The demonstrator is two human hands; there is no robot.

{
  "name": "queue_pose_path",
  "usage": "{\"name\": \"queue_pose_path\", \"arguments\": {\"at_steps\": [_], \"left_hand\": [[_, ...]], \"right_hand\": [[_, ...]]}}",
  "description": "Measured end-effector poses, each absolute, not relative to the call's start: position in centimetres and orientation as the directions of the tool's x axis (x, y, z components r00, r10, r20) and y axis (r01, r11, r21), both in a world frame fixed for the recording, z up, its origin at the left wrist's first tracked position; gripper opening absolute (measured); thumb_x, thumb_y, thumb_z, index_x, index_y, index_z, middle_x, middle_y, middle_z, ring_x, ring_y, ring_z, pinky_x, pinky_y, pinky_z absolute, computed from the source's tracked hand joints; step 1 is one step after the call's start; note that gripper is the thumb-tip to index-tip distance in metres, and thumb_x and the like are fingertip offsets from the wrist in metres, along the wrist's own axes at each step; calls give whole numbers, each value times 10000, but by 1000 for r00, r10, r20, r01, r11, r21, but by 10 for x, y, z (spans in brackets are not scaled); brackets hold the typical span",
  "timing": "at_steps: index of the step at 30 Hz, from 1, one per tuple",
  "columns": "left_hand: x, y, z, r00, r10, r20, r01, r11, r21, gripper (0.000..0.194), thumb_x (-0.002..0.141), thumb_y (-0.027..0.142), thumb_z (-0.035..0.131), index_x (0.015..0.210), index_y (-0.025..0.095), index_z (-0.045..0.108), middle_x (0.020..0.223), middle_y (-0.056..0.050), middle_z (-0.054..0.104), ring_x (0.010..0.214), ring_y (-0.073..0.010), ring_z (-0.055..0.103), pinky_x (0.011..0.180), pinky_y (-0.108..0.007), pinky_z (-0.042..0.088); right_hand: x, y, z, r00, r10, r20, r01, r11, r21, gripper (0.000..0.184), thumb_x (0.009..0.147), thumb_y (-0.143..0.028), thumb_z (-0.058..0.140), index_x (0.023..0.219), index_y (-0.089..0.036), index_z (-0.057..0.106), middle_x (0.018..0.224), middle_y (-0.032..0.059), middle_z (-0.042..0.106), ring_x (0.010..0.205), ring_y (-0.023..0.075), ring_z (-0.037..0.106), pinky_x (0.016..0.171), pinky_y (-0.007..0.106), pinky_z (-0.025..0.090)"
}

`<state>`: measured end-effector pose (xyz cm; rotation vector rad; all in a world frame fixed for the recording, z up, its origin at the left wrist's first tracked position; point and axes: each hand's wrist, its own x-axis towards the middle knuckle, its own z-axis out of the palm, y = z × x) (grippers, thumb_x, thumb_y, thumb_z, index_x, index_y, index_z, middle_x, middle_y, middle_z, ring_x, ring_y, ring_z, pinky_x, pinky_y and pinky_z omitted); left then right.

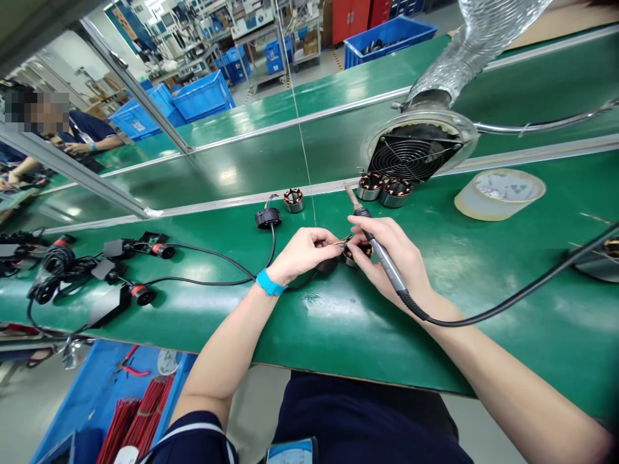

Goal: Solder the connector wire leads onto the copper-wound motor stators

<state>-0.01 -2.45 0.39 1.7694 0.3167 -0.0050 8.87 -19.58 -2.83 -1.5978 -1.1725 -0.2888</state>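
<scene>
My left hand (304, 252), with a blue wristband, is pinched shut on thin coloured wires (340, 243) that lead to a small motor stator (352, 256) on the green bench (338, 316). My right hand (389, 254) is closed round a soldering iron (382, 254), which lies across the palm with its tip (350, 196) pointing away from me. Fingers of that hand also rest on the stator. The iron's black cable (507, 303) trails off to the right.
Three more stators (293, 200) (370, 185) (395, 191) sit near a fume-extractor fan (411, 154) with a foil hose. A tape roll (500, 193) lies to the right. Black cables and connectors (120, 270) spread left. A blue bin with red wires (140, 412) stands below. A seated person (72, 132) works far left.
</scene>
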Motion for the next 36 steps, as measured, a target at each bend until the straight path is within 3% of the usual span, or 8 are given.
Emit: {"name": "queue_pose_path", "arguments": {"at_steps": [9,16,22,29,34,36], "left_hand": [[5,-24,-4,950,273,-150,189,-123,974,225,743,376,785,735,154,755,786,-53,724,752,-145,610,779,-289,472],[6,-21,-8,933,315,-175,208,-74,975,240,699,388,800,685,158,736,745,-44,704,709,-142,584,722,-280,449],[7,-22,-8,934,301,-195,204,-1,979,255,674,383,829,682,147,730,755,-45,708,729,-133,596,754,-273,452],[5,-26,-6,930,331,-159,209,-121,970,212,722,366,774,685,160,738,756,-52,714,748,-161,602,765,-301,460],[3,-31,-3,923,353,-156,214,-132,968,216,723,355,757,665,150,723,751,-46,709,758,-158,609,782,-295,459],[3,-32,-3,918,365,-155,213,-123,969,215,721,353,752,673,145,730,752,-47,712,763,-160,611,788,-295,459]], "right_hand": [[87,-196,-25,527,533,662,744,87,-663,455,952,-102,582,1374,-271,594,1108,69,645,927,189,680,893,357,607],[85,-202,-25,609,495,619,687,61,-724,472,895,-112,656,1339,-266,611,1039,44,653,948,199,700,916,357,598],[91,-193,-33,668,451,591,646,41,-762,451,875,-109,654,1300,-258,632,1053,44,636,867,180,696,834,339,617],[89,-192,-31,692,442,570,612,59,-789,410,893,-184,697,1295,-249,645,1051,47,666,864,187,702,839,356,626],[88,-205,-24,792,265,550,561,36,-827,171,997,-323,639,1101,-229,739,951,52,738,847,213,726,852,389,621],[88,-209,-23,802,165,574,574,57,-817,209,1022,-365,610,948,-225,746,818,45,727,779,225,731,779,389,625]]}}
